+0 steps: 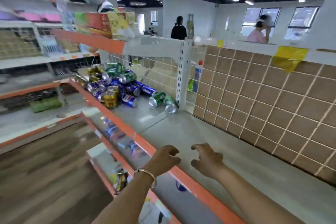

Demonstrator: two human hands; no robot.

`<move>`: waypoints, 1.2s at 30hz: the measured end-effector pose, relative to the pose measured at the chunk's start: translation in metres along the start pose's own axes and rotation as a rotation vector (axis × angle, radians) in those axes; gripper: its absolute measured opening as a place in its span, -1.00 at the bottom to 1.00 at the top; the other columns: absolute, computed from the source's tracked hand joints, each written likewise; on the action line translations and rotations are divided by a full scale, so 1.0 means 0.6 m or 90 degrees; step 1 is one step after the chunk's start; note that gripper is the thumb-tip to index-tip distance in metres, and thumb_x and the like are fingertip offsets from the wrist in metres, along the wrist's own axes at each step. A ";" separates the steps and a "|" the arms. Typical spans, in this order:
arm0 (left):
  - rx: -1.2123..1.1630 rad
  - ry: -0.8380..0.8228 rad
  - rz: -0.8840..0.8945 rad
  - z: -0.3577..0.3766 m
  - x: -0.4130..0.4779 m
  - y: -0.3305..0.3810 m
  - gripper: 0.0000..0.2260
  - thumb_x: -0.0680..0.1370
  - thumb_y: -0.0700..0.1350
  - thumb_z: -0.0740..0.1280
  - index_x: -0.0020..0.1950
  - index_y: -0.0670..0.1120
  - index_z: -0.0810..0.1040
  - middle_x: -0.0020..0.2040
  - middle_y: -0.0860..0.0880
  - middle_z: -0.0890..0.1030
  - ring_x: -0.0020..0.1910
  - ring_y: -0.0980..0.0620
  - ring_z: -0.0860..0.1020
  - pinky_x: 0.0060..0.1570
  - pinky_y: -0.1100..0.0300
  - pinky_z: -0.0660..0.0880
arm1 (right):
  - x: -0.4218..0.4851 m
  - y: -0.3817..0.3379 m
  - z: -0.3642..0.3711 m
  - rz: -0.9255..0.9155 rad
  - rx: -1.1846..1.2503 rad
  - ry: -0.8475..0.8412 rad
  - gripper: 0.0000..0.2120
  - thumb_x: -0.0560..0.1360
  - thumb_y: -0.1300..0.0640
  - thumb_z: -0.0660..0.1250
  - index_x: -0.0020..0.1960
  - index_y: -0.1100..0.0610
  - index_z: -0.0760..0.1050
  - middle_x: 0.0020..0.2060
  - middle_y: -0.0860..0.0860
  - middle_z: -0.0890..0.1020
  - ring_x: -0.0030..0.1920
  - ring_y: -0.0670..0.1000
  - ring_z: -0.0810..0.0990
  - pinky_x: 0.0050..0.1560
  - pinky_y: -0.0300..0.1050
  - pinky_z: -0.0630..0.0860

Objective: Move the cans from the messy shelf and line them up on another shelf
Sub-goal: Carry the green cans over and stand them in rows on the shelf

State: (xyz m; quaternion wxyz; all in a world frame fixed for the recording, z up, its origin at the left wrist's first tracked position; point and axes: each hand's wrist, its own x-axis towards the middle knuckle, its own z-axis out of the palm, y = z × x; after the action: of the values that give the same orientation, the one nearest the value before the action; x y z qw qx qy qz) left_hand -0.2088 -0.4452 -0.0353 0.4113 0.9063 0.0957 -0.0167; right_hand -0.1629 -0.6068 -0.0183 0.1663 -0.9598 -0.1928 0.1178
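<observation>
Your left hand: grip released, fingers loosely hooked, grasping nothing, hovering over the orange front edge of the shelf. A thin bangle sits on that wrist. Your right hand is just beside it, not touching, in the same slack claw with its grip released too, over the grey shelf board. The cans are well apart from both hands, heaped at the far end of this same shelf level against the wire grid back. They are mostly blue, with some green on top and gold ones at the front; one gold can stands upright by the orange lip. Two green cans lie on their sides nearest you, at the foot of the white slotted post that splits the far bay from yours. Behind your hands runs a brown panel under white wire squares, with a yellow tag hanging from its top rail. Boxes sit on the shelf above the heap. Two people stand beyond the rack. Hard to make out: the whole left side is smeared by motion, can labels are unreadable and the heap cannot be counted. Blue shapes on the shelf below are only blurs. Both your forearms are cut off at the bottom edge.
</observation>
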 end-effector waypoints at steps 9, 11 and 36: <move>-0.020 0.025 -0.063 -0.196 -0.023 -0.167 -0.83 0.47 -0.22 0.28 0.02 -0.18 0.58 0.00 -0.09 0.55 0.12 -0.03 0.53 0.07 0.25 0.41 | 0.083 -0.214 0.081 -0.021 -0.139 -0.013 -0.49 0.47 0.02 0.22 0.42 -0.10 0.26 0.39 -0.01 0.27 0.38 0.05 0.32 0.32 0.02 0.21; -0.020 0.014 -0.065 -0.215 -0.008 -0.188 -0.92 0.47 -0.22 0.26 -0.10 -0.11 0.55 -0.03 -0.09 0.54 0.12 -0.06 0.54 0.10 0.18 0.43 | 0.101 -0.232 0.085 0.000 -0.139 -0.009 -0.49 0.48 0.02 0.22 0.42 -0.11 0.26 0.39 -0.01 0.27 0.38 0.06 0.30 0.33 0.03 0.20; -0.068 0.162 -0.007 -0.257 0.403 -0.186 -0.81 0.46 -0.25 0.35 0.07 -0.13 0.54 -0.20 0.12 0.34 -0.38 0.17 0.39 -0.50 0.47 0.36 | 0.448 -0.199 0.022 0.122 0.023 0.002 -0.47 0.49 -0.15 0.24 0.43 -0.17 0.22 0.44 0.14 0.20 0.43 0.20 0.23 0.36 0.18 0.20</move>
State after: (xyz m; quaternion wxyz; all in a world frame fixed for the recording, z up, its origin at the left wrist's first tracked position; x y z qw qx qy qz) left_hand 0.0003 -0.2193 -0.0423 0.4436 0.8773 0.1527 0.1012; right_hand 0.0350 -0.3893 -0.0303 0.1722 -0.9708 -0.0975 0.1354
